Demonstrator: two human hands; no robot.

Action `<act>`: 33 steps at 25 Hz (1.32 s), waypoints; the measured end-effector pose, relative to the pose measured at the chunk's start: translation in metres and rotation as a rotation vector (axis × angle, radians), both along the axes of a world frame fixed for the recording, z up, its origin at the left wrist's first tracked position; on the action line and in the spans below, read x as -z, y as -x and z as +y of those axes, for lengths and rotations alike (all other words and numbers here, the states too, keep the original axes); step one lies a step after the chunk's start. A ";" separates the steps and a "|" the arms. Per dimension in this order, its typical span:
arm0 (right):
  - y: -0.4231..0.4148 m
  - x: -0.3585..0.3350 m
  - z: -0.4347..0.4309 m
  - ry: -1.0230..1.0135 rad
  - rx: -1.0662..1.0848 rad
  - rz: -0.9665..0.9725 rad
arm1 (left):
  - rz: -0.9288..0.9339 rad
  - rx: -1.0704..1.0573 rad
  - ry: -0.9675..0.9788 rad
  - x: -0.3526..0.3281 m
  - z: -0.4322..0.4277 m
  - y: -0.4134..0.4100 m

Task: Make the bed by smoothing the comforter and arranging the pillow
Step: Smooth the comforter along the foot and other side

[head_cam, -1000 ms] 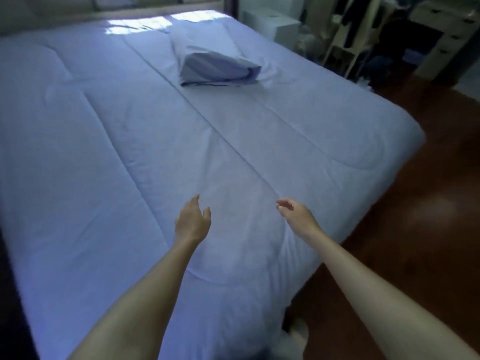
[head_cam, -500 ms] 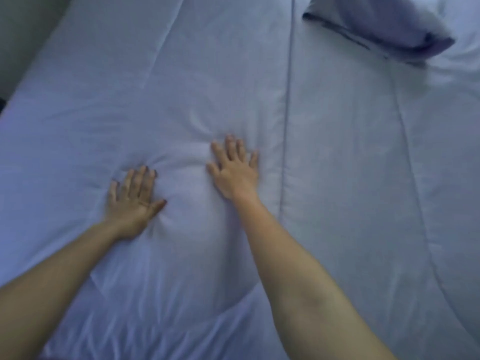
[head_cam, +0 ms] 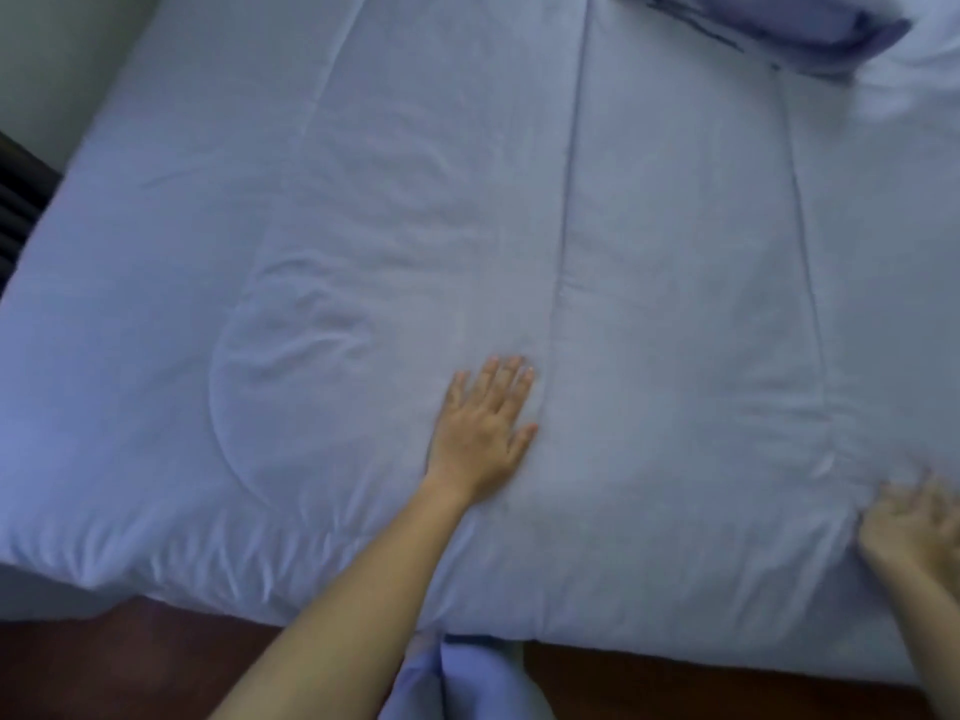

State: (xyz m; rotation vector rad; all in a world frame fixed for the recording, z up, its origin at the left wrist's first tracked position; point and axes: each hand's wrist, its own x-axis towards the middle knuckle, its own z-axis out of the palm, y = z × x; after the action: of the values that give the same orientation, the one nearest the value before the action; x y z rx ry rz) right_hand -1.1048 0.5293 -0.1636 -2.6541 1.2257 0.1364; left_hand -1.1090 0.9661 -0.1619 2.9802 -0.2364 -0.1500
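A pale blue quilted comforter point(head_cam: 405, 189) covers the whole bed, with light wrinkles left of centre. My left hand point(head_cam: 485, 426) lies flat on it, palm down, fingers spread, just left of a stitched seam near the bed's near edge. My right hand point(head_cam: 914, 517) is blurred at the right border, fingers spread on the comforter near the same edge. A darker blue pillow point(head_cam: 810, 28) lies at the top right, cut off by the frame.
Dark wooden floor point(head_cam: 104, 667) runs along the bed's near edge. A fold of blue fabric point(head_cam: 467, 678) hangs down below the edge at the bottom centre. A dark piece of furniture point(head_cam: 15, 200) stands left of the bed by a light wall.
My hands have spread apart: the right one swept far right along the near edge, and the left now lies by the seam. The view pulled back, showing the bed's edge and floor.
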 end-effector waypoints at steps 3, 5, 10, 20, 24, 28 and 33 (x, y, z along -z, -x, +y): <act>0.003 -0.013 0.057 -0.093 0.260 -0.148 | 0.039 -0.231 0.009 0.006 0.046 0.022; 0.006 0.004 0.140 -0.191 -0.063 -0.187 | 0.062 -0.411 -0.029 0.011 0.096 0.042; 0.047 0.031 0.330 -0.162 -1.177 -0.043 | 0.120 -0.936 -0.009 0.009 0.178 0.102; 0.001 0.018 -0.068 0.028 -0.878 -0.162 | -0.090 -0.280 0.083 0.020 -0.238 0.034; 0.000 0.010 -0.274 0.048 -0.548 -0.044 | -0.022 -0.249 0.059 0.016 -0.360 -0.015; 0.004 0.004 -0.396 0.046 -0.294 -0.006 | -0.030 -0.344 0.031 0.016 -0.367 -0.024; -0.057 -0.026 -0.315 -0.209 0.186 -0.147 | -0.017 -0.322 -0.034 0.016 -0.355 -0.018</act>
State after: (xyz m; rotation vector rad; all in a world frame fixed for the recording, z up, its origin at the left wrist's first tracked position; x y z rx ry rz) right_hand -1.0475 0.2142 -0.1372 -2.3166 1.3223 0.0358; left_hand -1.0909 0.6110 -0.1776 3.0027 0.2469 -0.0919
